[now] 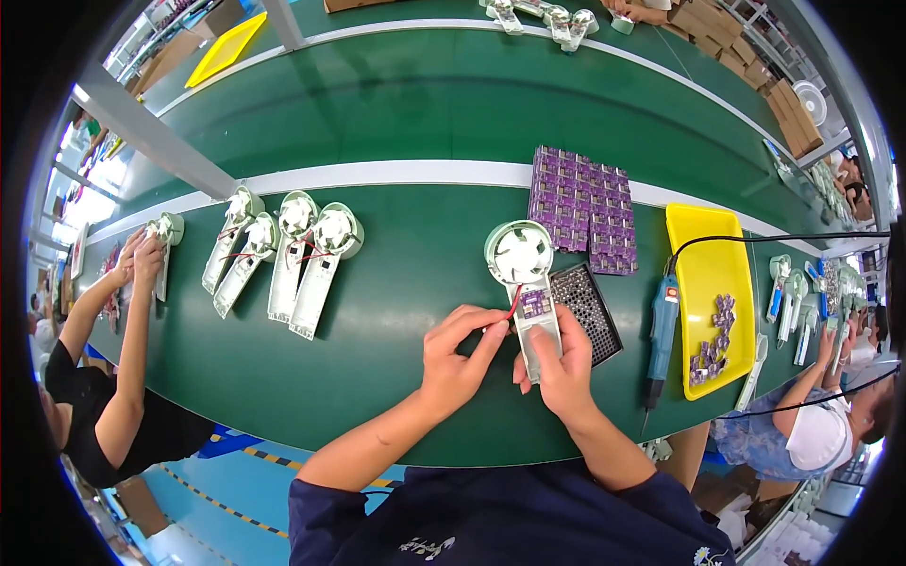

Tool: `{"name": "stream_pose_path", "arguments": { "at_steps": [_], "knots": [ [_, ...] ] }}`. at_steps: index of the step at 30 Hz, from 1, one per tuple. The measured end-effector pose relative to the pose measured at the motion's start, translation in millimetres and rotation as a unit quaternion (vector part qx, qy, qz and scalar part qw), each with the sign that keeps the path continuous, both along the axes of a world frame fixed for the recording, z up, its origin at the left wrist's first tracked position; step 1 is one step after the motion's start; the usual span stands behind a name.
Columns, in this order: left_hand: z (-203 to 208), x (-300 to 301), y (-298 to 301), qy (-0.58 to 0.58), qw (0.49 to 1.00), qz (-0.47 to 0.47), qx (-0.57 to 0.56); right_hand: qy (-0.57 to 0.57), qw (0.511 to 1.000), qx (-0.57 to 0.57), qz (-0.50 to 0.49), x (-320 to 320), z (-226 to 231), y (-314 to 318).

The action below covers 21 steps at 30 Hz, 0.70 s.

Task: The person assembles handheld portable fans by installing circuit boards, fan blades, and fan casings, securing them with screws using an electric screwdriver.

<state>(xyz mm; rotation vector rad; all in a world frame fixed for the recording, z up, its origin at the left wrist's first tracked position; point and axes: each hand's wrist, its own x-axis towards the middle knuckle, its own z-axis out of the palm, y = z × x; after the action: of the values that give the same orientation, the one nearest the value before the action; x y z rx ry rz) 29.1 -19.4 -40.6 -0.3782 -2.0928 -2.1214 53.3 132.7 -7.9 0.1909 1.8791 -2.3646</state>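
A pale green handheld fan housing (521, 253) lies open in front of me, its round fan head pointing away and its handle toward me. Inside the handle sits a small purple circuit board (536, 303). My right hand (557, 363) grips the lower handle, thumb on top and fingers along the sides. My left hand (462, 354) is closed in a pinch on a red wire (515, 300) beside the board; the wire's end is hidden by the fingertips. A black tray of small screws (587, 311) lies partly behind the handle and my right hand.
Several fan housings (316, 264) lie to the left. Purple circuit board panels (585, 208) lie beyond the screw tray. At right are a blue electric screwdriver (664, 321) with a black cable and a yellow tray (731, 292) holding loose boards. Co-workers sit on both sides.
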Motion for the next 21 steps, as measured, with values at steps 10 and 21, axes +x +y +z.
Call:
{"name": "stream_pose_path", "arguments": {
  "at_steps": [10,21],
  "knots": [
    [12.5,-1.7,3.5,0.053,0.995,0.03,-0.073,0.019,1.0,-0.021,0.008,-6.0,-10.8,0.6],
    [14.7,-4.5,1.1,0.154,0.97,0.085,-0.169,-0.039,0.999,-0.028,0.022,-10.4,6.7,-0.3]
  ]
}}
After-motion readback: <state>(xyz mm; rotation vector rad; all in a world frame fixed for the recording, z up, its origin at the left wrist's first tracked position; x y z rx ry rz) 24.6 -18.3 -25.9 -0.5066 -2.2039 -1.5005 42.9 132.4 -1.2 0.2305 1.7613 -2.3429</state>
